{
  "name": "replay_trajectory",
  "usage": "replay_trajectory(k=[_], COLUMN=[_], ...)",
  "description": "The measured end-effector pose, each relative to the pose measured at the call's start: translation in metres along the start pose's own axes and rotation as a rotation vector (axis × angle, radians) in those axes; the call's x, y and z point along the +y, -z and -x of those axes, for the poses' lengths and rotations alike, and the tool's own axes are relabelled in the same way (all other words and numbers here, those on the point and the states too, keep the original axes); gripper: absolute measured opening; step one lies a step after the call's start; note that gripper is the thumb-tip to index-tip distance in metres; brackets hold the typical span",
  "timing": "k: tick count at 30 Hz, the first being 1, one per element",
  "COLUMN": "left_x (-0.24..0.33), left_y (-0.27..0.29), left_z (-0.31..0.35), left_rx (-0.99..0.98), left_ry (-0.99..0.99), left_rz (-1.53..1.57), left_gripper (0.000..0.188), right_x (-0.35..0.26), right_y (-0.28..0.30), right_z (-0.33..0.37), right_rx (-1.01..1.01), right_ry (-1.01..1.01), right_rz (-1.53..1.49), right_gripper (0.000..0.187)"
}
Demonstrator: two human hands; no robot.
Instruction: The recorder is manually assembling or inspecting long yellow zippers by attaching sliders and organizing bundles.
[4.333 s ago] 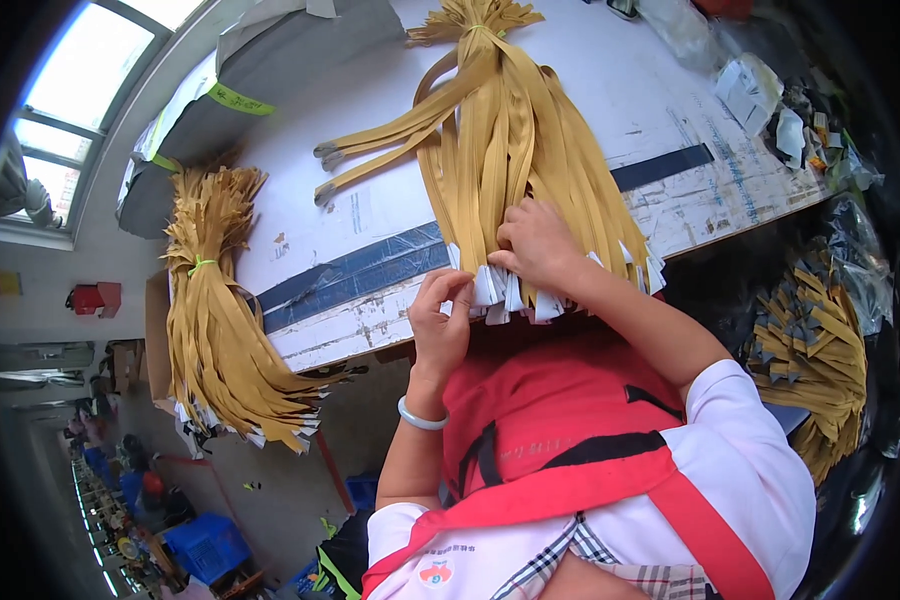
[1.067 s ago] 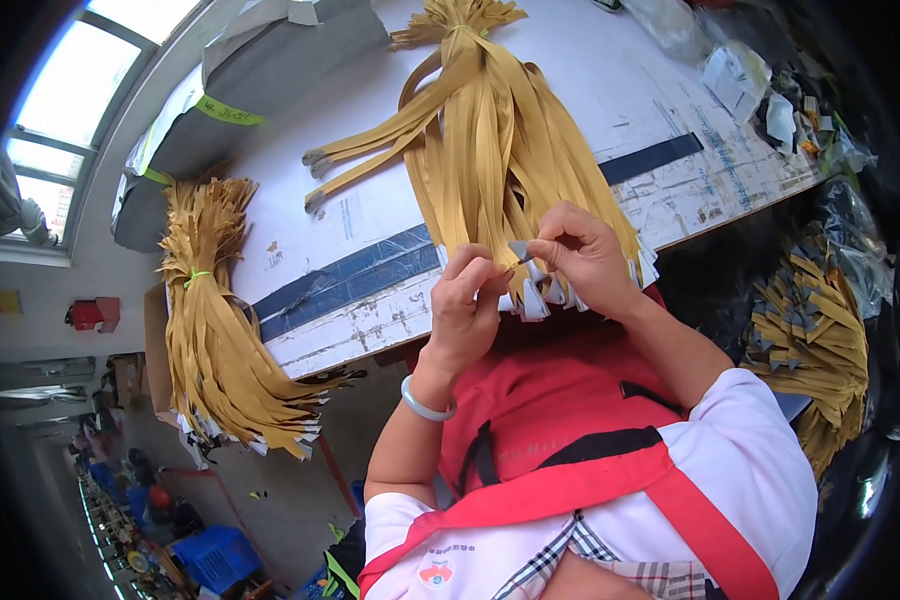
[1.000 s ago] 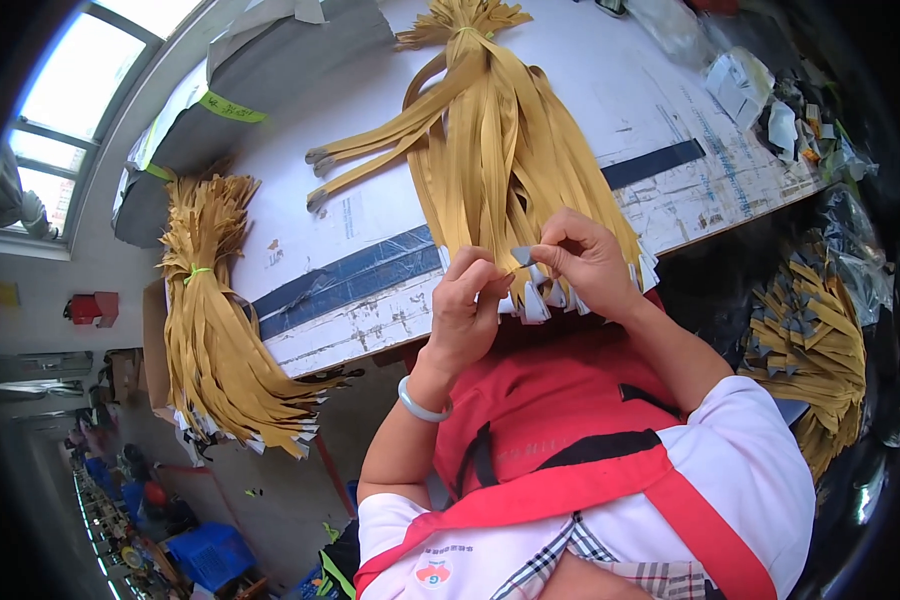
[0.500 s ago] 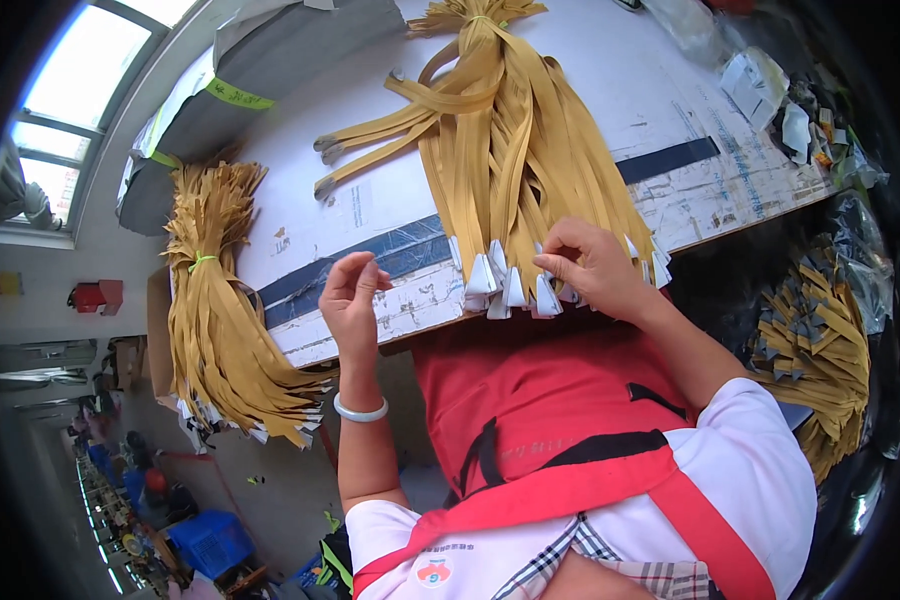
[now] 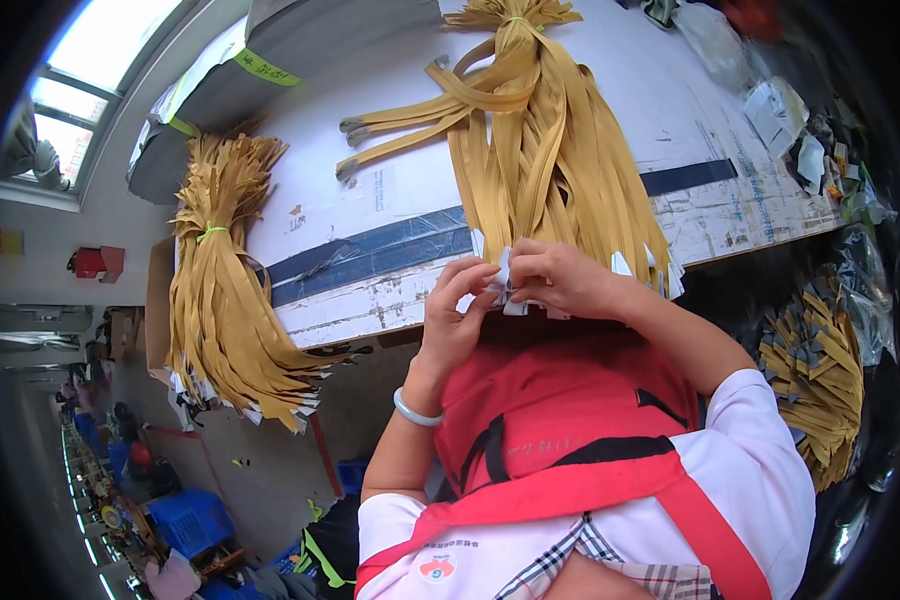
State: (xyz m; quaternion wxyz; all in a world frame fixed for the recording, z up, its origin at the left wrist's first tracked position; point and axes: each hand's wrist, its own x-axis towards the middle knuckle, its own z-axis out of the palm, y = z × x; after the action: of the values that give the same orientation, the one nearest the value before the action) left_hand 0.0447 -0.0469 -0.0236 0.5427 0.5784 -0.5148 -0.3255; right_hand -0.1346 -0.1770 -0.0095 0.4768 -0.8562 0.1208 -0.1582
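Observation:
A bundle of mustard-yellow zipper strips (image 5: 530, 130) lies across the white-topped table, gathered by a tie at its far end. White tabs (image 5: 622, 264) cap the near ends of the strips along the table's front edge. My left hand (image 5: 458, 308) and my right hand (image 5: 567, 282) have come together over these ends. Between them is a white tab (image 5: 504, 272), pinched by the fingers of both hands. Exactly how the fingertips grip it is partly hidden. A few strips with grey ends (image 5: 362, 130) are folded out to the bundle's left.
A second yellow bundle (image 5: 215, 285), tied in green, hangs over the table's left edge. Grey wrapped stacks (image 5: 310, 40) stand at the far left. Plastic bags and scraps (image 5: 785, 115) crowd the right end. Another yellow bundle with grey ends (image 5: 815, 385) sits lower right.
My left hand has moved right to meet my right hand, which has shifted slightly left. Both now pinch a white tab. The whole view has shifted a little.

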Motion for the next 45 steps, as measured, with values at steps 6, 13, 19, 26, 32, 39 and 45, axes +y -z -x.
replay_trajectory(k=[6,13,19,26,32,39,45], left_x=[0.021,0.017,0.011,0.004,0.010,0.024,0.018], left_y=[0.002,0.001,-0.002,-0.028,-0.054,-0.020,-0.023], left_z=[-0.030,-0.040,-0.039,-0.034,-0.025,-0.044,-0.035], left_rx=[-0.132,-0.268,-0.231,0.157,0.297,-0.055,-0.040], left_ry=[-0.218,-0.180,0.120,-0.122,-0.389,-0.188,-0.286], left_rz=[-0.140,0.008,0.461,0.026,-0.205,-0.005,-0.243], left_gripper=[0.024,0.015,0.010,0.012,0.012,0.016,0.012], right_x=[-0.008,-0.009,-0.014,-0.018,-0.007,-0.005,-0.005], right_y=[0.021,0.043,0.048,0.026,0.004,0.020,0.016], right_z=[-0.008,-0.010,-0.017,-0.013,-0.010,-0.005,0.007], right_rx=[0.044,-0.110,-0.094,0.140,0.462,0.446,0.364], right_ry=[-0.165,-0.211,-0.215,-0.108,0.043,0.094,-0.300], right_rz=[-0.569,-0.474,-0.393,-0.113,0.409,-0.134,-0.575], right_gripper=[0.009,0.011,0.017,0.021,0.009,0.007,0.016])
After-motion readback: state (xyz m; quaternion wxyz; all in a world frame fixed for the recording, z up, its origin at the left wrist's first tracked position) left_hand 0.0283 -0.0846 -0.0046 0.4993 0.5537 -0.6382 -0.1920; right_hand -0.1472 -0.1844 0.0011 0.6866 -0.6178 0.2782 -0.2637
